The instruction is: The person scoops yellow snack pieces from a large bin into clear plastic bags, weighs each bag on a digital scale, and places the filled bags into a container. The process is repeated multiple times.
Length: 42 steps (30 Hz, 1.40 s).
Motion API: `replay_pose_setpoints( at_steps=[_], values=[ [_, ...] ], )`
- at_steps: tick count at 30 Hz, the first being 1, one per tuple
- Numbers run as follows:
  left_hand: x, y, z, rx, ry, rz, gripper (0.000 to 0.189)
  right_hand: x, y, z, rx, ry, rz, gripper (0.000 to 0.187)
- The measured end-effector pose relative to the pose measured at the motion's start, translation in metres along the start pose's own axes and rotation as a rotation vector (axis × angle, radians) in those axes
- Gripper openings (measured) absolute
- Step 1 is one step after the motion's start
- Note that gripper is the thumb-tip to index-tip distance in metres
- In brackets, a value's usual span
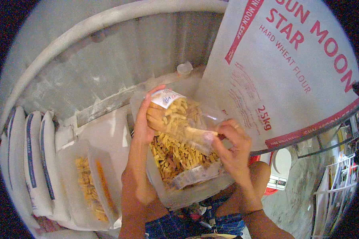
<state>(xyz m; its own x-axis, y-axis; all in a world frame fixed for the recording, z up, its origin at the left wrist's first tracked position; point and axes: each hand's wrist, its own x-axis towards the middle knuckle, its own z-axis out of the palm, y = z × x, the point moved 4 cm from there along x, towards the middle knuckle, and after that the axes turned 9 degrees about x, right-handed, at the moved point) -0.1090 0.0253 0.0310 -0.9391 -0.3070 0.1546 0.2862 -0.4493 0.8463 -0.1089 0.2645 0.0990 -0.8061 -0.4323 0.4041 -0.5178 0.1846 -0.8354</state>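
Observation:
My left hand [143, 122] holds a clear plastic bag [175, 112] of yellow-brown snack sticks from its left side. A white label with writing sits at the bag's upper end. My right hand [234, 140] pinches the bag's gathered plastic at the right; blur hides the exact grip. Beneath the bag, a translucent plastic bin [179, 201] rests by my lap, holding many loose snack sticks [179, 158]. A pale strip or packet [197, 176] lies on the sticks near the bin's front side; I cannot tell what it is.
A large flour sack [275, 74] with red writing spreads along the right. Several filled white sacks [39, 158] stand at the far left, beside a translucent container [74, 191] of orange-yellow snacks. A white scale [279, 170] and a rack [335, 191] are at the lower right.

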Motion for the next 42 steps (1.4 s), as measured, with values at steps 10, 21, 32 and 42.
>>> replay_pose_setpoints(
  at_steps=[10,21,32,42],
  values=[
    [-0.004,-0.008,0.016,0.09,-0.223,-0.055,0.053,-0.032,0.034,0.043,1.145,0.101,0.764,0.031],
    [-0.007,-0.005,0.012,0.036,-0.367,0.01,0.061,-0.018,0.024,0.055,1.231,0.028,0.57,0.022],
    [-0.009,-0.007,0.029,0.339,-0.488,0.128,0.095,-0.006,0.063,0.047,1.136,-0.048,0.553,0.007],
    [-0.02,-0.039,0.022,0.006,-0.324,-0.415,0.073,0.027,0.001,0.035,-0.171,-0.487,-0.134,0.021]
  ],
)
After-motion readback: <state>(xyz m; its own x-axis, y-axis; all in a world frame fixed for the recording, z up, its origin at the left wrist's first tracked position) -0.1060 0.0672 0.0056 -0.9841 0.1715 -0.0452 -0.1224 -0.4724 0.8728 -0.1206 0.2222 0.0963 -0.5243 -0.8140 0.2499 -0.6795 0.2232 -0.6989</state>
